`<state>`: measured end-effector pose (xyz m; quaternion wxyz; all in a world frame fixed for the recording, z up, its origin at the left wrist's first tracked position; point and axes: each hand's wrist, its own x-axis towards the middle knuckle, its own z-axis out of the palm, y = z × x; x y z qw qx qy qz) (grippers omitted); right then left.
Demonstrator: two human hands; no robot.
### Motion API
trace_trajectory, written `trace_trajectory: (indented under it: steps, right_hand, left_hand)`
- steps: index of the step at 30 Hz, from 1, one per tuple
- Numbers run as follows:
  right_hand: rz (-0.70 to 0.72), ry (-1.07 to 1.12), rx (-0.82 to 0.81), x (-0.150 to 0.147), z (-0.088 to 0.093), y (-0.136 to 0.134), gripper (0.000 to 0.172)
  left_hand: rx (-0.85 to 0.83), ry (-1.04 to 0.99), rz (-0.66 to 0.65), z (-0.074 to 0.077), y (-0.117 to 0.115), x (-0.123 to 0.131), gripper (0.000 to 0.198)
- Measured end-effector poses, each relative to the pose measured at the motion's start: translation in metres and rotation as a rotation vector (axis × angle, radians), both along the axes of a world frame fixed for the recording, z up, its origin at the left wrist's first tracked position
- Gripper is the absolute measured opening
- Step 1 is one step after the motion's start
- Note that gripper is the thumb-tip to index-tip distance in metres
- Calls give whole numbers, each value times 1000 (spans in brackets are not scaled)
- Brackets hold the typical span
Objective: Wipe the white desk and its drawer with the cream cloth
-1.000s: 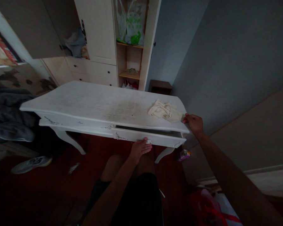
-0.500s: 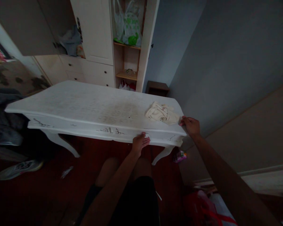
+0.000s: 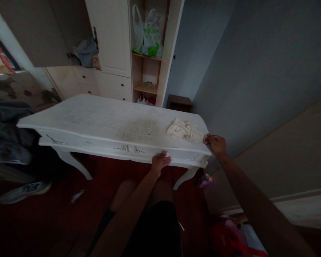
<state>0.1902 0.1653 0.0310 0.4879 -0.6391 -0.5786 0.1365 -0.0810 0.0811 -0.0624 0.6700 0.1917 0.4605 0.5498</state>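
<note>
A white desk (image 3: 107, 123) with carved drawer fronts and curved legs stands before me, a dark smudged patch on its top. My left hand (image 3: 160, 161) is at the desk's right front, thumb and fingers closed around what looks like a small white drawer knob (image 3: 168, 154), mostly covered by the fingers. At the right end of the top, my right hand (image 3: 216, 143) has its fingertips pinched at the edge. Something small and greyish shows by the thumb; I cannot make out what it is. A crumpled cream cloth (image 3: 183, 130) lies just left of that hand.
Behind the desk, an open white cabinet (image 3: 116, 39) holds plastic bags (image 3: 152, 37). The wall (image 3: 256, 89) runs close along the right. A pink box (image 3: 204, 180) lies on the red floor beside the desk, a shoe (image 3: 25, 192) at left, and a red bag (image 3: 227, 237) at lower right.
The whole view has shifted slightly, with the desk's left end and cabinet appearing further right and lower. Both hands keep their places on the desk; the cloth stays put.
</note>
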Motion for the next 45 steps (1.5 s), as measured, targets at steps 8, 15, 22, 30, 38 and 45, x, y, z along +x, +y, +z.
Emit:
trace_trajectory:
  steps: [8, 15, 22, 30, 38, 45]
  right_hand:
    - [0, -35, -10, 1, -1, 1, 47]
    - [15, -84, -13, 0, 0, 1, 50]
    - [1, -99, -14, 1, -1, 3, 48]
    - [-1, -108, -19, -2, 1, 0, 47]
    - [-36, -209, -106, -7, 10, 2, 49]
    - [-52, -341, -140, -57, 35, 39, 79]
  left_hand:
    - [-27, 110, -113, 13, -2, -13, 37]
    - [134, 394, -383, 56, -24, -63, 31]
    - [443, 736, -17, 130, 4, -143, 38]
    - [499, 1290, 121, 119, 57, -207, 29]
    - [346, 1421, 103, 118, 78, -216, 24]
    - [304, 1390, 188, 115, 84, -219, 23]
